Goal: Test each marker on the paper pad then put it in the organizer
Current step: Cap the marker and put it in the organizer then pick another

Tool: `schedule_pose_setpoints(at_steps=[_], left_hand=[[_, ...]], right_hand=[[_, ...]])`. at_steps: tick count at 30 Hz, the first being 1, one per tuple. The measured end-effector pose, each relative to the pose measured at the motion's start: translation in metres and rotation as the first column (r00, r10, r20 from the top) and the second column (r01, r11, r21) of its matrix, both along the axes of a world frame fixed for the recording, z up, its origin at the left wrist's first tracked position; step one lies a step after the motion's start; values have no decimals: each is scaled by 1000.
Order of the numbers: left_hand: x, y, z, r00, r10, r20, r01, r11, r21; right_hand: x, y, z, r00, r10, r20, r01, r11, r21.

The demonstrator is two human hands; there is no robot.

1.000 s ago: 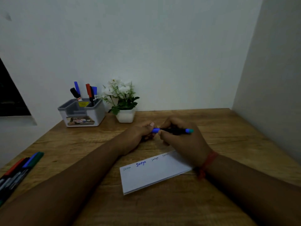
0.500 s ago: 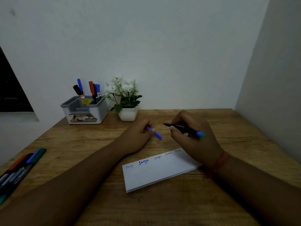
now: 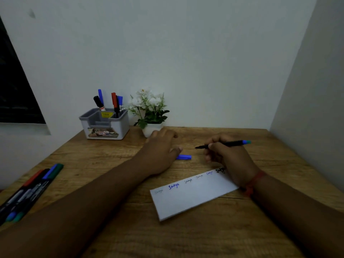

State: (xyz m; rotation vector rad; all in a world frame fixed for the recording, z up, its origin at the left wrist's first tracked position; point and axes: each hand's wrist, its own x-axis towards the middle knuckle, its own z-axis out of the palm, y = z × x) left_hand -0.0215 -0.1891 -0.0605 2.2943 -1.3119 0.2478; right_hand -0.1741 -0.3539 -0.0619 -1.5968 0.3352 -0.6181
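My right hand [image 3: 226, 157] grips an uncapped black marker [image 3: 229, 144] with a blue end, tip pointing left, just above the table behind the paper pad [image 3: 193, 199]. The white pad carries several handwritten words along its far edge. The marker's blue cap [image 3: 185, 157] lies on the table beside the thumb of my left hand [image 3: 160, 151], which rests there with relaxed fingers and holds nothing. The grey organizer [image 3: 106, 127] stands at the back left with several markers upright in it.
A row of several loose markers [image 3: 31, 190] lies at the table's left edge. A small white pot of white flowers [image 3: 149, 112] stands just behind my left hand. Walls close the back and the right side.
My hands pulled the blue cap off the marker and moved apart. My left hand let the cap go onto the table. My right hand keeps the uncapped marker.
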Motion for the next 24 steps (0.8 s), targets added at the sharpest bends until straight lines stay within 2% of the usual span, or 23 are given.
schedule_pose_setpoints(at_steps=[5,9,12,14,17,19,24], left_hand=[[-9,23,-14,990,39,137,-64,980,189],[-18,38,-25,995,50,87,-65,981,185],[-24,40,-23,998,45,52,-52,986,155],[-27,39,-22,998,29,51,-37,987,156],[-30,38,-22,997,-4,74,-13,974,227],[-30,38,-24,994,-16,109,-10,972,237],[-31,37,-29,984,-23,178,-18,974,226]], right_hand=[[6,-11,0,991,136,18,-135,990,-30],[1,-2,15,982,127,139,-114,989,-98],[-11,27,39,959,163,232,-147,985,-87],[-27,55,45,963,208,169,-191,975,-109],[-51,101,38,969,226,-99,-245,929,-278],[-55,117,29,958,180,-221,-251,900,-357],[-49,124,13,959,132,-252,-237,860,-452]])
